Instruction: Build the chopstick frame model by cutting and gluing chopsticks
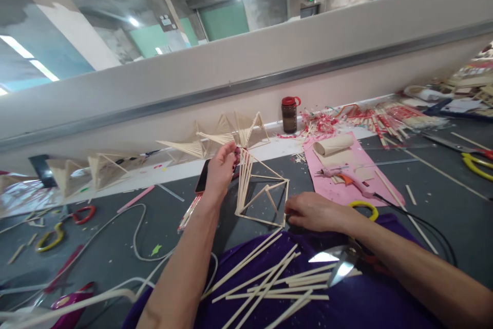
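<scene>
A frame of thin wooden sticks (262,193) stands on the grey tabletop in front of me, fanning out from one top corner. My left hand (221,170) is closed on that top corner, pinching the bundled stick ends. My right hand (314,211) rests low at the frame's near right corner, fingers curled against the base sticks. Several loose sticks (269,280) lie across my purple lap. A phone (202,177) lies just behind my left hand.
Finished stick models (223,136) line the white ledge. A pink mat (346,175) holds a glue gun (346,177) and a paper roll. A red-capped jar (289,113), scissors (344,262), yellow-handled cutters (477,162), white cables (134,236) and red wrappers lie around.
</scene>
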`<action>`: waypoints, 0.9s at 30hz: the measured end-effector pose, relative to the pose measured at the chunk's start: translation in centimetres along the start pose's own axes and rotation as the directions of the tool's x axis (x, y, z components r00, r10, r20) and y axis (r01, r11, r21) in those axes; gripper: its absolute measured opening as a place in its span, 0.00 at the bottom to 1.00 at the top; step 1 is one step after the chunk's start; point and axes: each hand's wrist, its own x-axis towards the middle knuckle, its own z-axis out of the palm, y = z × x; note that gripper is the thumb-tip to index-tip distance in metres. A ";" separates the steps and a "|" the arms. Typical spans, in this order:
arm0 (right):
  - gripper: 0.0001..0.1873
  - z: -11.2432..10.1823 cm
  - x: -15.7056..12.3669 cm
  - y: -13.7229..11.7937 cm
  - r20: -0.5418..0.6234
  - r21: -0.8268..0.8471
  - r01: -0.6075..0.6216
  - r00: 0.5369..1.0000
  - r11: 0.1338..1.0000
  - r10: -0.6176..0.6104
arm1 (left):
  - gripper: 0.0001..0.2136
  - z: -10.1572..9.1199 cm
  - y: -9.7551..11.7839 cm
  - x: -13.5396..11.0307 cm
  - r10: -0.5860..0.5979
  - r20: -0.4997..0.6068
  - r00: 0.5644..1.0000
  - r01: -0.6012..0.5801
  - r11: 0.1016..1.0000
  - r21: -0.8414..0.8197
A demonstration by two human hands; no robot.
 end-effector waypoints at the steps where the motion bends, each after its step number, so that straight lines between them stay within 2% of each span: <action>1: 0.12 0.0 0.0 0.0 0.003 -0.001 -0.003 1.000 1.000 0.003 | 0.19 0.1 -0.1 0.1 0.027 0.017 0.999 -0.027 0.999 0.020; 4: 0.13 0.1 0.0 0.1 0.015 -0.003 -0.007 1.000 1.000 0.007 | 0.18 0.2 -0.4 0.4 0.124 0.066 0.990 -0.133 0.981 0.139; 8: 0.13 0.4 0.2 0.5 0.016 -0.004 0.005 1.000 1.000 -0.005 | 0.18 0.0 -0.7 0.8 0.214 0.101 0.972 -0.236 0.912 0.334; 13: 0.13 0.5 0.3 0.8 0.014 -0.023 0.015 1.000 1.000 -0.014 | 0.18 -0.1 -0.9 1.0 0.297 0.149 0.943 -0.333 0.835 0.439; 18: 0.14 0.2 0.2 0.6 0.019 -0.014 -0.001 1.000 1.000 0.001 | 0.19 -0.1 -0.6 0.5 0.381 0.206 0.901 -0.426 0.689 0.586; 21: 0.14 0.2 0.2 0.7 0.021 -0.004 -0.007 1.000 1.000 0.007 | 0.19 0.0 -0.5 0.3 0.400 0.236 0.886 -0.454 0.637 0.623; 27: 0.14 0.0 0.2 0.7 0.040 0.001 -0.040 0.998 0.999 0.040 | 0.19 0.2 -0.5 0.2 0.401 0.243 0.883 -0.452 0.589 0.670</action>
